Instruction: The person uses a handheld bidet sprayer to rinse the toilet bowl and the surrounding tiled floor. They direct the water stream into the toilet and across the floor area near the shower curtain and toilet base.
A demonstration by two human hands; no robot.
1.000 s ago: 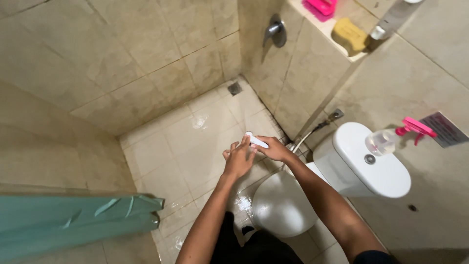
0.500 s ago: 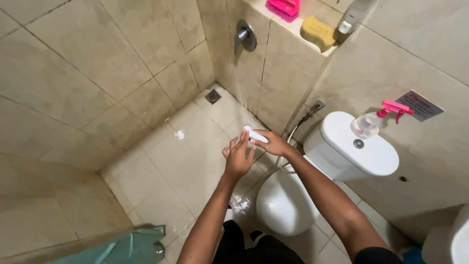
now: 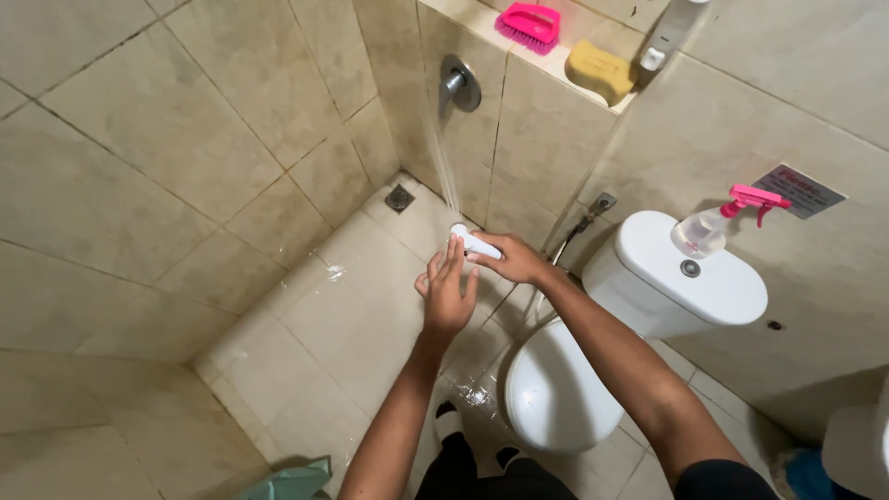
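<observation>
Right hand closed around a white sprayer, held above the wet floor just left of the toilet. Left hand open, fingers spread and touching the sprayer's head. Water stream falls from wall tap onto both. Spray bottle on the tank; pink brush and sponge on the ledge.
</observation>
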